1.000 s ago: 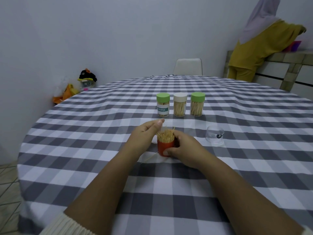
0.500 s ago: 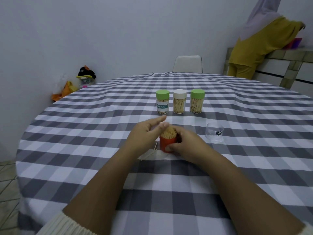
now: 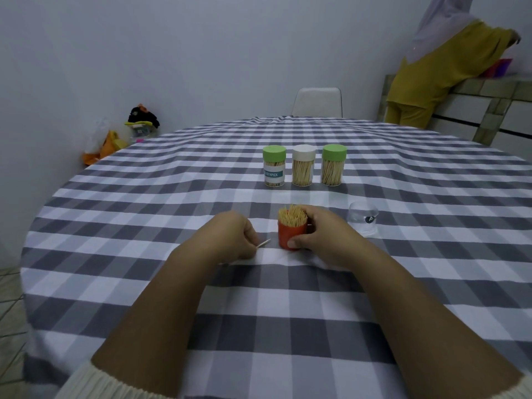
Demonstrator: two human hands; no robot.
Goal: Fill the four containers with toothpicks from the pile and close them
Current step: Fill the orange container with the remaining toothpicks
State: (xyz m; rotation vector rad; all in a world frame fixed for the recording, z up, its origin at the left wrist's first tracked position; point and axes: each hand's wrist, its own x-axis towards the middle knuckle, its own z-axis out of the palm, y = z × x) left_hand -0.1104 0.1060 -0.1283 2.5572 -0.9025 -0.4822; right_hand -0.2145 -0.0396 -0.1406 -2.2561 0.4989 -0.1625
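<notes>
Right hand: your right hand [image 3: 322,240] grips the orange container [image 3: 291,236], packed with upright toothpicks [image 3: 292,216].
Left hand: your left hand [image 3: 230,237] pinches a single toothpick [image 3: 263,243] on the checked worktop [image 3: 144,226].
Behind: three capped containers [image 3: 303,165] in a row.

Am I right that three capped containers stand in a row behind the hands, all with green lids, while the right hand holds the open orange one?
Not quite. The head view shows the middle container has a white lid; only the outer two have green lids. The right hand does hold the open orange container.
</notes>
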